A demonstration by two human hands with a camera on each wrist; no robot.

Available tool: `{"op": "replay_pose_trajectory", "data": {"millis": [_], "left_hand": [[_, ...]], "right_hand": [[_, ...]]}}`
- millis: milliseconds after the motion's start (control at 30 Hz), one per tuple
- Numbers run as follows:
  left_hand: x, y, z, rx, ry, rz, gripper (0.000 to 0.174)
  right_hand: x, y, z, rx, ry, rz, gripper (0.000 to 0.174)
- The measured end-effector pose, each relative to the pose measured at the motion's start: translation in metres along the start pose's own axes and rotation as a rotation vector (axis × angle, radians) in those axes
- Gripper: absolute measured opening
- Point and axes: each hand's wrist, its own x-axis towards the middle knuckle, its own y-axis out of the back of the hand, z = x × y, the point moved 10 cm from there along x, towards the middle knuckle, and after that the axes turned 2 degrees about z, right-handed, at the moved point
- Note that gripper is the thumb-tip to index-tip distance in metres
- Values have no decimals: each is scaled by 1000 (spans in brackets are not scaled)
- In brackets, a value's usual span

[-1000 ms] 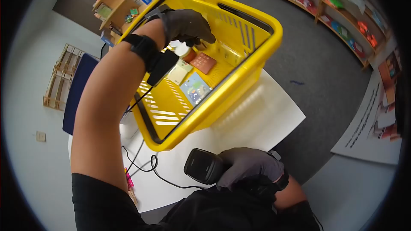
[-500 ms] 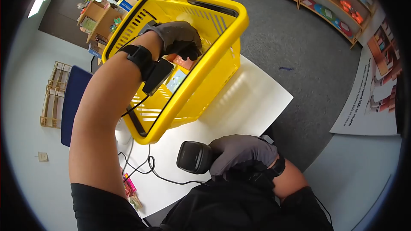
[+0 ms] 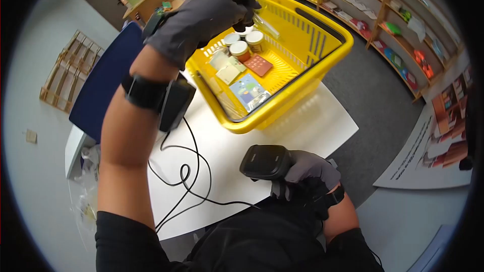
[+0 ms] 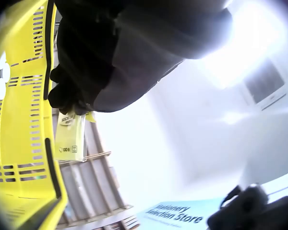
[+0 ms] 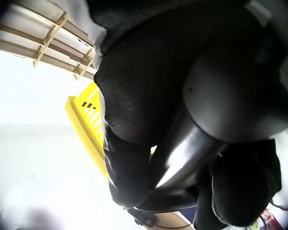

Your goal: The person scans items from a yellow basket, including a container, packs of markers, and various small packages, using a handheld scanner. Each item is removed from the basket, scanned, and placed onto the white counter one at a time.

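"Packet (image 4: 70, 141): where is it held?"
"Over the yellow basket (image 3: 344, 45), pinched by the left hand (image 3: 212, 17); a scanner (image 3: 264, 162) is gripped by the right hand (image 3: 313, 168)."
"How should it be handled?"
"Probably light, rather stiff; its edges should be pinched."

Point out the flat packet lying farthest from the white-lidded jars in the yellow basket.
The light-blue patterned packet, toward the near rim of the yellow basket; the red-brown packet and pale packets lie closer to the white-lidded jars.
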Motion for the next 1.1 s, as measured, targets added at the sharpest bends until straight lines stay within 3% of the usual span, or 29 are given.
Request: {"op": "replay_pose_trajectory", "data": {"millis": [67, 100, 167, 200, 267, 333, 400, 533, 600, 767, 867, 1100], "left_hand": [[-45, 40, -3, -347, -133, 245, 26], [-69, 48, -14, -352, -124, 273, 26], [-127, 74, -46, -654, -127, 507, 25], [-154, 75, -56, -659, -115, 534, 25], [-203, 62, -84, -1151, -66, 588, 22], [-242, 41, -112, -1131, 24, 693, 21], [-269, 25, -141, -1112, 114, 792, 19], [-292, -8, -170, -1033, 309, 792, 21], [-284, -10, -167, -987, 252, 716, 22], [-269, -31, -173, -1077, 197, 602, 23], [-264, -42, -172, -987, 235, 594, 22], [-261, -52, -163, -980, 313, 561, 24]], "right_hand": [[7, 6, 2, -11, 59, -57, 59], [8, 9, 6, -34, 40, -61, 59], [9, 12, 4, -13, 105, -82, 66], [10, 8, 2, 0, 134, -93, 69], [11, -2, -1, 8, 167, -60, 71], [8, -7, -12, 62, 283, 14, 76], [10, -8, -10, 3, 272, 44, 77], [20, -15, -9, -169, 292, 144, 78], [25, -26, -10, -352, 301, 213, 75], [31, -92, -26, -308, 221, 453, 60], [38, -112, -44, -581, 259, 637, 51], [56, -123, -34, -478, 234, 573, 44]]}}
